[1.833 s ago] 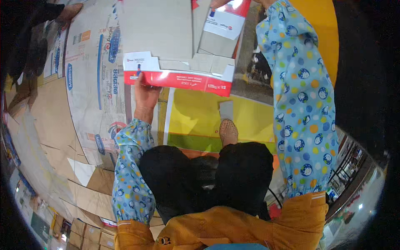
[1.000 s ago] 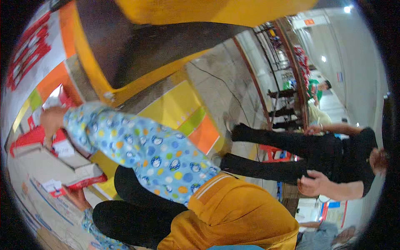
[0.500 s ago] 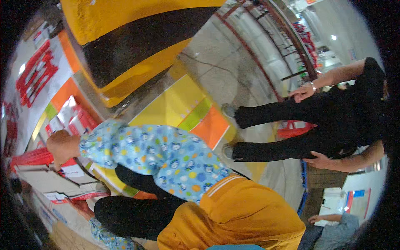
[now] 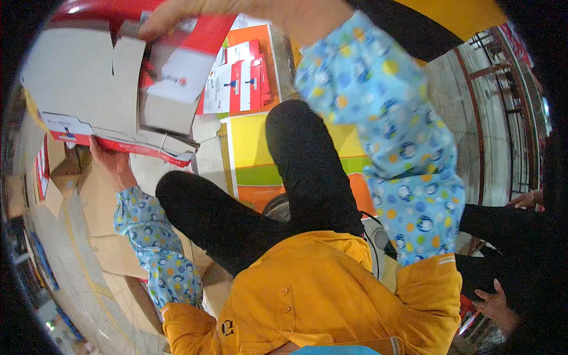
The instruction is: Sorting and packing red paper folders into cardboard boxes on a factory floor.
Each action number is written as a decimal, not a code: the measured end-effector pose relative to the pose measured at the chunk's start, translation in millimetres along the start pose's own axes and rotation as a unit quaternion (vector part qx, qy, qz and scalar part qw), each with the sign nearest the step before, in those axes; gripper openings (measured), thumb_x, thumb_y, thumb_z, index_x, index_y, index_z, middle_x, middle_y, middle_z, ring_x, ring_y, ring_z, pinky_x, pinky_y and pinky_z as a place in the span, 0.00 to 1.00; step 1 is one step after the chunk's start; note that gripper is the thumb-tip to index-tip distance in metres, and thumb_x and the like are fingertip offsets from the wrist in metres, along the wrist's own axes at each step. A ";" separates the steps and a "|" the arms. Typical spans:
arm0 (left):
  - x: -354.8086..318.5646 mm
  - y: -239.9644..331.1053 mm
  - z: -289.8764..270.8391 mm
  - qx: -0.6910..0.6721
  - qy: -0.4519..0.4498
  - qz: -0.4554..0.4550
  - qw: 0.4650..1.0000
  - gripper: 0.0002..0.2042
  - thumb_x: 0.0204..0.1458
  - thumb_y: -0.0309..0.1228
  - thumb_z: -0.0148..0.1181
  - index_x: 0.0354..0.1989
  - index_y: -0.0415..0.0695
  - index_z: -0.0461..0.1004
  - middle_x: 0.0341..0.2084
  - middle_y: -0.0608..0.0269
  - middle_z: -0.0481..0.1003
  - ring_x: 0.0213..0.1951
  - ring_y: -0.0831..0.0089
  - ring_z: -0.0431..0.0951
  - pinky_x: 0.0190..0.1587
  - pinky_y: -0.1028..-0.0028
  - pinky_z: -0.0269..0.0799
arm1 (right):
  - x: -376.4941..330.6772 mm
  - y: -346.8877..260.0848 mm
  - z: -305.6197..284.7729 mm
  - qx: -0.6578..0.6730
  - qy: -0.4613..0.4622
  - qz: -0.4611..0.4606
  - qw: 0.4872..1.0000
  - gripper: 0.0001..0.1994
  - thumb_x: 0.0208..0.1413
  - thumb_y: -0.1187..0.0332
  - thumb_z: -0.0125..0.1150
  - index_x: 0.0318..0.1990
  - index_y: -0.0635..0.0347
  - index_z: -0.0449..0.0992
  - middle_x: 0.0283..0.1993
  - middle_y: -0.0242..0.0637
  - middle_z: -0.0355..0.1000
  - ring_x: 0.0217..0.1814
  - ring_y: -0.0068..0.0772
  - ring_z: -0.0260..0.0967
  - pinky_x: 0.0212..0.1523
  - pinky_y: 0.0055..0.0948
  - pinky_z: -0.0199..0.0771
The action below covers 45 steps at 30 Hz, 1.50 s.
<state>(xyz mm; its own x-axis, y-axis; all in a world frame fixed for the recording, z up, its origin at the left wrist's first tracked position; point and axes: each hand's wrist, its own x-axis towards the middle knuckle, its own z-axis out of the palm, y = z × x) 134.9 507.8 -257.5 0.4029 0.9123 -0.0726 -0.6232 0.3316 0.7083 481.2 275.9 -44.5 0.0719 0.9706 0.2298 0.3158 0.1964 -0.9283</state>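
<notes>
Red-and-white carton held at its lower edge, right hand across its top

The left hand (image 4: 115, 168) is closed narrow on the lower edge of a carton (image 4: 83, 83), thumb against the printed red strip. The right hand (image 4: 272, 9) reaches over the upper side, fingertips down beside the gap by a flap; the top of the picture cuts it off, so I cannot tell whether it grips.

The carton is at the upper left, its plain grey inside facing up (red and white on the outer face). Patterned blue sleeves (image 4: 408, 118) cover both forearms, above an orange shirt (image 4: 319, 284) and dark trousers (image 4: 302, 160). Just right of the carton, flat red-and-white cartons (image 4: 248, 83) lie on a printed sheet with an orange band. Brown cardboard (image 4: 97, 201) lies below it at the left. At the right edge, a co-worker's hand (image 4: 497, 302) hangs with fingers spread.
</notes>
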 end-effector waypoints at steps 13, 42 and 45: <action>-56.0 -5.6 25.5 -0.073 0.021 -0.038 0.996 0.21 0.54 0.38 0.63 0.54 0.42 0.71 0.49 0.55 0.77 0.51 0.58 0.78 0.56 0.53 0.74 | 67.6 60.9 -44.1 -0.070 -0.121 0.124 0.983 0.27 0.46 0.51 0.73 0.47 0.62 0.78 0.36 0.33 0.76 0.37 0.26 0.72 0.37 0.21 0.70; -98.9 -21.7 69.0 0.294 0.277 -0.363 0.840 0.25 0.48 0.29 0.66 0.56 0.39 0.69 0.47 0.57 0.76 0.49 0.65 0.77 0.52 0.65 0.77 | -156.5 148.6 35.4 0.363 0.044 0.570 0.736 0.32 0.47 0.71 0.70 0.62 0.58 0.65 0.42 0.31 0.74 0.35 0.20 0.70 0.38 0.23 0.71; -101.5 -37.4 68.0 0.301 0.226 -0.491 0.785 0.23 0.48 0.28 0.65 0.55 0.40 0.71 0.43 0.60 0.78 0.45 0.67 0.79 0.49 0.67 0.77 | -229.4 112.0 70.0 0.458 0.151 0.607 0.632 0.29 0.52 0.74 0.66 0.62 0.59 0.63 0.44 0.30 0.72 0.36 0.18 0.68 0.37 0.21 0.70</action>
<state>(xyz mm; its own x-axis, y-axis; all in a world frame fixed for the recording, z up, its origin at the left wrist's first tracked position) 162.9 386.5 -228.9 0.1274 0.3244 -0.9373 0.3250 0.8792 0.3484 433.8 84.9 -221.7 -0.0434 0.4408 -0.8965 -0.8149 -0.5348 -0.2235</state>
